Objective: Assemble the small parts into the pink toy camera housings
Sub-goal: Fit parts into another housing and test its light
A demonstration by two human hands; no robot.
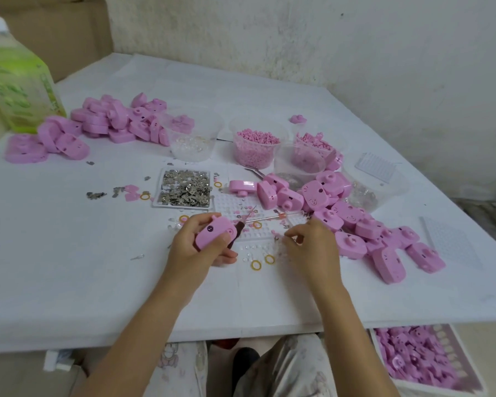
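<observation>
My left hand (196, 247) grips a pink toy camera housing (212, 234) just above the table, together with a dark-handled pointed tool (239, 224) that sticks out up and to the right. My right hand (308, 245) hovers over small clear parts (251, 253) on the table, its fingertips curled down and pinching at them; what it pinches is too small to tell. Yellow rings (256, 265) lie between my hands. A tray of small metal pieces (185, 187) sits just beyond.
Piles of pink housings lie at the right (364, 224) and at the back left (112, 121). Clear tubs hold pink pellets (255, 147), pink parts (312, 150) and clear parts (194, 138). A green bottle (15, 81) stands far left. A basket of pink parts (424, 359) sits below the table edge.
</observation>
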